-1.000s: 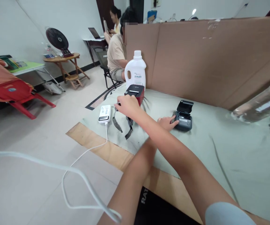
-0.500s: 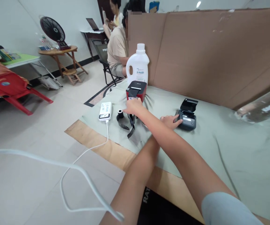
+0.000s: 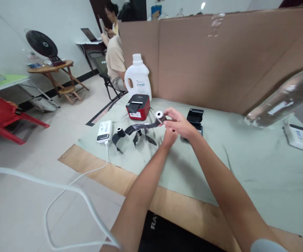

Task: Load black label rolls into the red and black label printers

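Observation:
My right hand [image 3: 179, 122] pinches a small roll [image 3: 159, 114] with a pale core, above the cloth. A dark strip [image 3: 143, 126] trails from it to the left. Just below, my left hand [image 3: 170, 137] is close against the right one; its fingers are mostly hidden. More small rolls with curled dark tails lie to the left, one roll [image 3: 119, 132] standing near a white power bank [image 3: 104, 131]. Behind them sits a red and black printer [image 3: 138, 106]. A dark small printer [image 3: 194, 120] with its lid raised is partly covered by my right hand.
A white jug [image 3: 138, 78] stands behind the red printer, before a cardboard wall [image 3: 206, 63]. At right are a clear plastic-wrapped bundle [image 3: 282, 99] and a white device [image 3: 300, 137]. A white cable [image 3: 88, 203] loops at front left. Two people sit beyond the cardboard.
My right hand has come back from beside the red printer, bringing a roll with its strip. My left hand has left the dark printer and moved beside the right. The view has turned rightward.

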### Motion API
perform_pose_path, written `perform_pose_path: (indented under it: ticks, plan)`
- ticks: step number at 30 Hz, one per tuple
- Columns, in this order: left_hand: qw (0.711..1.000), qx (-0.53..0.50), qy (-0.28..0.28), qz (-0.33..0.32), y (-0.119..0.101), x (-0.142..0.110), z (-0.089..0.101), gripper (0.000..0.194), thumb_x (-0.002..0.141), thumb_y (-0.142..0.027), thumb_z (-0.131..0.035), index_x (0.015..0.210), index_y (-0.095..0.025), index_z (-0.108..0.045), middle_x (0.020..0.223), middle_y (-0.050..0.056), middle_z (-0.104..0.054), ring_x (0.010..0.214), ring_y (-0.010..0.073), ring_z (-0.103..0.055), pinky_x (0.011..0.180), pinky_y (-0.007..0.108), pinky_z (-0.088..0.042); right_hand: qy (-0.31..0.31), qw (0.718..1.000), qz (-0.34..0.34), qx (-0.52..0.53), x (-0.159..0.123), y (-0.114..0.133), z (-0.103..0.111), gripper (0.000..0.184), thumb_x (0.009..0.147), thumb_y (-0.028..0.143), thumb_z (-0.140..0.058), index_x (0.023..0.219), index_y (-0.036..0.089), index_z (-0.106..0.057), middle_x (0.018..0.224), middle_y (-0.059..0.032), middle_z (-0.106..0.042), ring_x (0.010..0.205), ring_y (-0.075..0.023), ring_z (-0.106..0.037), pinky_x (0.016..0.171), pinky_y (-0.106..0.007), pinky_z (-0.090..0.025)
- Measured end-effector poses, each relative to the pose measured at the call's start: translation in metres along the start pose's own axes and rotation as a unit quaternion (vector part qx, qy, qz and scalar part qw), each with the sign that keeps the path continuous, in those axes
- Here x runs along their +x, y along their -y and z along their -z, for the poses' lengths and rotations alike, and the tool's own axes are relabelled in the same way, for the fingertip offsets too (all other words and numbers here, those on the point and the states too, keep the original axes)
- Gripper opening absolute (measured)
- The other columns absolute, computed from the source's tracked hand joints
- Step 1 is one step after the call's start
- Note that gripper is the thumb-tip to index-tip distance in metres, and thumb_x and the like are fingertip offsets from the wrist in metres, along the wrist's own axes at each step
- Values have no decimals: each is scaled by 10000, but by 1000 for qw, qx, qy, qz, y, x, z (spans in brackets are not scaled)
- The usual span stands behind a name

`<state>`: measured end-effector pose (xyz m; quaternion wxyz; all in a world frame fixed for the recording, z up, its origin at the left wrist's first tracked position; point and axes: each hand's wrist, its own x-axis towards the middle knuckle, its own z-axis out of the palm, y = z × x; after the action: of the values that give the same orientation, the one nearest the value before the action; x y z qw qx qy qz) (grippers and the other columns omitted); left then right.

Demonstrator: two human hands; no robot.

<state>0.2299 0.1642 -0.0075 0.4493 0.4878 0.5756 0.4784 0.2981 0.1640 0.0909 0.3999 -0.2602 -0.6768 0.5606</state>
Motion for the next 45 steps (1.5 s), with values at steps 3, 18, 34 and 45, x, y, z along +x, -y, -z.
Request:
perform_pose_path:
  ticks: [3,18,34,45]
  plan:
    - [992,-110,31,-61,3,3,4,404,1045,-372,-445,938,-129,-749,683,8,-633,629,130,-558,615,220,-490,-43,998,-17,50,-32,2,47,394,732,359,-757,1045,284,-529,1167,-48,-671,826,-171,-638,639,-282,-491]
    - [960,-263,95,-12,16,-1,-10,557,603,-405,-935,1066,-191,-711,1007,53,-739,943,194,-685,808,283,-544,-45,979,-71,-187,-46,-19,82,228,865,314,-659,1003,178,-778,1190,-98,-688,983,-201,-661,884,-330,-510]
    - [972,-164,171,-6,4,-18,-3,961,629,-563,-921,1425,-175,-547,673,-17,-715,553,151,-639,588,260,-516,-282,952,0,-121,-51,-26,125,269,809,371,-680,1005,195,-624,826,-15,-683,759,-182,-618,734,-315,-480]
    - [980,-51,189,-25,2,-54,-3,1092,732,-548,-846,1598,-118,-338,567,-41,-663,435,106,-523,481,209,-391,-262,896,-55,-355,-65,-80,151,236,887,332,-634,1009,148,-717,1010,-89,-664,929,-215,-608,935,-360,-468]
